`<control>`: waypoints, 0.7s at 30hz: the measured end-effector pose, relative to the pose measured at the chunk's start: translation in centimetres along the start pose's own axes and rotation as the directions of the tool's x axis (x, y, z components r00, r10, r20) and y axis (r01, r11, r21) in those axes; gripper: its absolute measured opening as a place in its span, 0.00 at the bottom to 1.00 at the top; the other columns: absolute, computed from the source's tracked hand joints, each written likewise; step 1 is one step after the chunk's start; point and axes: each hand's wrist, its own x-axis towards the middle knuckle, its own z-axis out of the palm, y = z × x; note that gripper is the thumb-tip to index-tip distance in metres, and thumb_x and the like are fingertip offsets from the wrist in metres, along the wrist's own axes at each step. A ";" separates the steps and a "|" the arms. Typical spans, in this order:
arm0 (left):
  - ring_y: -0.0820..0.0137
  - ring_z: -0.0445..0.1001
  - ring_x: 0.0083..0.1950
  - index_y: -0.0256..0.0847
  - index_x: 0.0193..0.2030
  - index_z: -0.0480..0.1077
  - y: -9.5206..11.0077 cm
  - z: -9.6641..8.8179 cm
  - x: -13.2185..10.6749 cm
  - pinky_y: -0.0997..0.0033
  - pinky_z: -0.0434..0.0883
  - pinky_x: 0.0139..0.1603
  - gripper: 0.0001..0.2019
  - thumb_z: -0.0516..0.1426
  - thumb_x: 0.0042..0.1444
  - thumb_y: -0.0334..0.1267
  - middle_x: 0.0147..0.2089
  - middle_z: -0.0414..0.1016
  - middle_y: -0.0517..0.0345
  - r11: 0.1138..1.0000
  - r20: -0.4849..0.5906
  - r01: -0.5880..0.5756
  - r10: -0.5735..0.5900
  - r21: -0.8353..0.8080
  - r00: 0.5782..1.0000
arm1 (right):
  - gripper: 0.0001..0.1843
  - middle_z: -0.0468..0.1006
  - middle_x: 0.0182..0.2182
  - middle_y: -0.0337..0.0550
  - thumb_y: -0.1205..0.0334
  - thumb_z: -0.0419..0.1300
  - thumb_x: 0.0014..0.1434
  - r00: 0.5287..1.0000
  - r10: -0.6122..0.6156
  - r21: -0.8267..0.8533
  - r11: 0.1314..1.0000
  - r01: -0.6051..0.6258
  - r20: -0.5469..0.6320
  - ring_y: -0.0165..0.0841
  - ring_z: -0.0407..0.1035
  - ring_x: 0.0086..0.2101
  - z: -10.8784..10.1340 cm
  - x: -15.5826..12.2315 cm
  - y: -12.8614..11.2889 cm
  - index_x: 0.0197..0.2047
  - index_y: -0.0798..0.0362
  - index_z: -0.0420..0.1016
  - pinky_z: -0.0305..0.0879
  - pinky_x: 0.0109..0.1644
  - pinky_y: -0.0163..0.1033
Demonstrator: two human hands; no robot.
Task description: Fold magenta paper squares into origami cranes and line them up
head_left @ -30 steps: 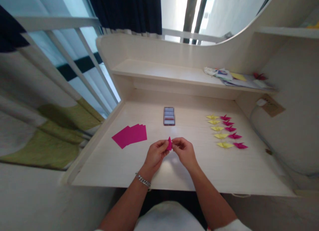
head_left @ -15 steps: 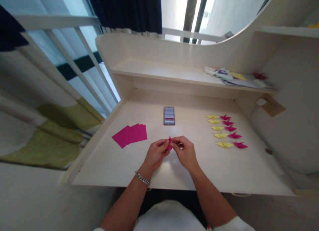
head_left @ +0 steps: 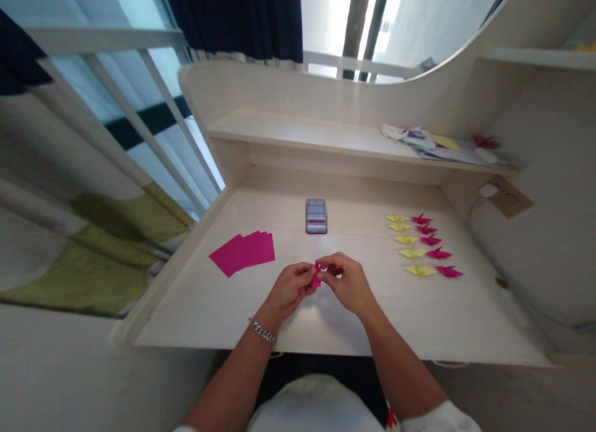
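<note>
Between my two hands is a small folded piece of pink origami paper (head_left: 316,282), partly covered by fingers. My left hand (head_left: 293,287) pinches it from the left side, with a chain bracelet on that wrist. From the right, thumb and forefinger of my right hand (head_left: 345,281) close on its upper part. Several flat pink paper sheets (head_left: 244,252) lie fanned out to the left. Over on the right, yellow paper cranes (head_left: 420,270) and pink paper cranes (head_left: 449,272) stand in two columns side by side.
A phone (head_left: 316,216) lies on the white desk (head_left: 195,308) beyond my hands. Along the back runs a shelf (head_left: 298,136) with papers (head_left: 435,146) at its right end. A grey cable (head_left: 484,246) hangs along the right wall.
My right fingers have shifted slightly up and left onto the top of the folded pink paper, whose pointed tip no longer sticks up. My left wrist has moved slightly left.
</note>
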 end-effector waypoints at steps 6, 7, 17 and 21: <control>0.77 0.68 0.28 0.33 0.32 0.74 -0.1 -0.4 0.0 0.76 0.65 0.30 0.09 0.65 0.48 0.37 0.27 0.72 0.57 0.998 -0.005 0.031 -0.031 0.054 1.000 | 0.06 0.75 0.29 0.39 0.67 0.65 0.51 0.997 0.033 -0.045 0.999 -0.030 0.065 0.29 0.68 0.28 -0.7 0.1 -0.2 0.34 0.52 0.75 0.66 0.34 0.35; 0.76 0.68 0.28 0.33 0.32 0.74 -0.1 -0.4 0.0 0.76 0.65 0.30 0.09 0.65 0.47 0.36 0.28 0.72 0.57 0.998 -0.003 0.033 -0.033 0.060 0.999 | 0.05 0.75 0.29 0.38 0.66 0.65 0.51 0.996 0.040 -0.052 0.998 -0.036 0.078 0.29 0.68 0.28 -0.8 0.1 -0.2 0.33 0.52 0.75 0.66 0.34 0.35; 0.76 0.70 0.29 0.35 0.32 0.73 0.2 0.3 -0.3 0.78 0.66 0.28 0.09 0.65 0.48 0.38 0.29 0.73 0.58 0.992 -0.064 -0.016 0.024 0.123 0.998 | 0.04 0.75 0.30 0.39 0.69 0.61 0.54 0.987 -0.093 -0.151 0.982 0.112 0.129 0.29 0.69 0.29 -1.2 0.0 -0.7 0.33 0.52 0.75 0.67 0.35 0.35; 0.76 0.70 0.29 0.36 0.34 0.73 0.1 0.7 -0.4 0.81 0.66 0.26 0.10 0.65 0.47 0.39 0.30 0.73 0.59 0.988 -0.129 -0.079 0.096 0.134 0.987 | 0.06 0.74 0.30 0.41 0.70 0.60 0.55 0.993 -0.113 -0.183 0.976 0.116 0.026 0.29 0.69 0.29 -0.6 -0.4 -0.6 0.35 0.51 0.77 0.67 0.34 0.35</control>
